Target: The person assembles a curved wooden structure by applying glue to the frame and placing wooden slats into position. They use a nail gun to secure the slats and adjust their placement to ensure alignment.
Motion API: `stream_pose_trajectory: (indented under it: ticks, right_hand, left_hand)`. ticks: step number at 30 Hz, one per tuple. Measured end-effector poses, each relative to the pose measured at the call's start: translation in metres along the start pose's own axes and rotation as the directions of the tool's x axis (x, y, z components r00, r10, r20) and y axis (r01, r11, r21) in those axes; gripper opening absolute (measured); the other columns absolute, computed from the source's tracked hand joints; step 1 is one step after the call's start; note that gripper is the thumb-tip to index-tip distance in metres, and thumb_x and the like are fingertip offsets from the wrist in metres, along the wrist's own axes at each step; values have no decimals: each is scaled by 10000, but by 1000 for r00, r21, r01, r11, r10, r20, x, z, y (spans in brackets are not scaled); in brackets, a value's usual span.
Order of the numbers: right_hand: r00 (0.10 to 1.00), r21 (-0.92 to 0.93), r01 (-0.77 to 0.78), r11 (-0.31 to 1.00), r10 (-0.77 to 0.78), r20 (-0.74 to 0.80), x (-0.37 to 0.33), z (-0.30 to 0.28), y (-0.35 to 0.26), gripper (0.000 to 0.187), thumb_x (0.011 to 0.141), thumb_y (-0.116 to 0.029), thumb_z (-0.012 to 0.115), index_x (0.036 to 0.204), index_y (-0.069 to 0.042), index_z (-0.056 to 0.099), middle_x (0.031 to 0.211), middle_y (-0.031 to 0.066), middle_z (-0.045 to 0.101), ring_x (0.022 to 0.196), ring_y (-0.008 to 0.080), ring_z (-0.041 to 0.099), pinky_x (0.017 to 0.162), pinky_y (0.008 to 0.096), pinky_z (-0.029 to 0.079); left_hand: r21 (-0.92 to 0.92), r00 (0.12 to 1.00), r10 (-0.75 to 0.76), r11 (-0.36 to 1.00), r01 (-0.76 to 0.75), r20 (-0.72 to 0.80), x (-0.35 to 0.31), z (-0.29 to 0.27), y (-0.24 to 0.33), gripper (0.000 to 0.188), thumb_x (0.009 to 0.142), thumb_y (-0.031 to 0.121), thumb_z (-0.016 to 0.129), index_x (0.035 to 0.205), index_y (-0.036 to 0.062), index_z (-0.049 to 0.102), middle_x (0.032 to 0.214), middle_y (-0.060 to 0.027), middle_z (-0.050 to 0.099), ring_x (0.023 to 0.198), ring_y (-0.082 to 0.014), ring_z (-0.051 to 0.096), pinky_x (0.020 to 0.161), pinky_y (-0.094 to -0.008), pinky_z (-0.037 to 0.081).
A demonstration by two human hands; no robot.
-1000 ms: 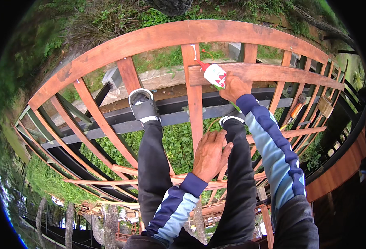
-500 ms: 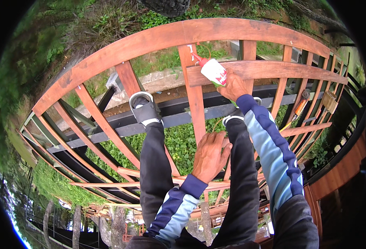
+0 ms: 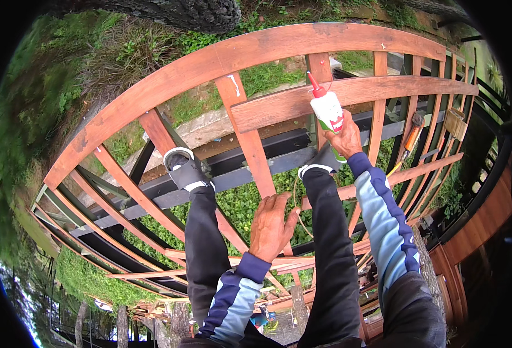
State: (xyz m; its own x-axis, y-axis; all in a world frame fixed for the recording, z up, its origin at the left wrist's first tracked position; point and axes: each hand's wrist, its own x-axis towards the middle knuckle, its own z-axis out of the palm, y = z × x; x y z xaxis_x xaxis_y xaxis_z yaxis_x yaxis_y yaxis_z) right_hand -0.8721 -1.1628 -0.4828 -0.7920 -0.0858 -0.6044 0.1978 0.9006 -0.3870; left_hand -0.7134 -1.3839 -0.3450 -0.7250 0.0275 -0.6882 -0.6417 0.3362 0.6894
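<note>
My right hand (image 3: 345,139) grips a white glue bottle (image 3: 327,110) with a red pointed tip and a green base. The tip points up at the joint where an upright slat meets a horizontal wooden rail (image 3: 349,95). My left hand (image 3: 271,226) rests flat on a slanted reddish wooden slat (image 3: 256,162) between my knees. Both legs in black trousers stretch forward, with my shoes (image 3: 183,171) braced on a dark metal beam (image 3: 250,171).
The slats belong to a reddish wooden frame with a long top beam (image 3: 209,61). A hammer (image 3: 411,136) hangs on the slats at the right. Green plants and grass lie below the frame, a tree trunk (image 3: 175,11) at the top.
The right hand has turned the glue bottle so its red tip points up at the rail joint, and the view has shifted. The left hand stays on the slat.
</note>
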Motion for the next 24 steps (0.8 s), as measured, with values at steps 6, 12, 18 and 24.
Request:
stream_pose_trajectory:
  ticks: [6, 12, 18, 24]
  right_hand:
    - [992, -347, -60, 936, 94, 82, 35, -53, 25, 570, 654, -229, 750, 1080, 69, 516, 974, 298, 649, 959, 435, 631, 854, 462, 497]
    - [988, -548, 22, 836, 67, 141, 62, -70, 14, 411, 695, -189, 639, 996, 83, 574, 985, 324, 652, 972, 437, 645, 852, 481, 519]
    - [980, -609, 49, 792, 79, 181, 69, -71, 11, 438, 672, -185, 652, 1014, 79, 582, 985, 319, 655, 961, 435, 651, 858, 470, 524]
    - [980, -644, 62, 762, 74, 183, 61, -76, 3, 420, 676, -178, 647, 1014, 67, 595, 1000, 315, 657, 965, 428, 654, 856, 459, 528]
  left_hand:
    - [23, 1000, -12, 1000, 12, 17, 2, 7, -4, 381, 868, 197, 648, 1170, -21, 570, 1085, -237, 613, 1041, -403, 561, 925, -464, 441]
    - [29, 999, -31, 999, 30, 26, 4, 9, -3, 384, 872, 193, 646, 1171, -35, 570, 1085, -247, 612, 1039, -415, 563, 928, -470, 440]
    - [23, 1000, -17, 1000, 17, 9, 5, 10, -3, 375, 859, 171, 657, 1159, -38, 571, 1075, -248, 615, 1032, -416, 564, 920, -472, 442]
    - [20, 999, -30, 999, 29, 17, 5, 10, -3, 379, 856, 169, 660, 1157, -42, 570, 1070, -245, 615, 1021, -413, 566, 911, -470, 444]
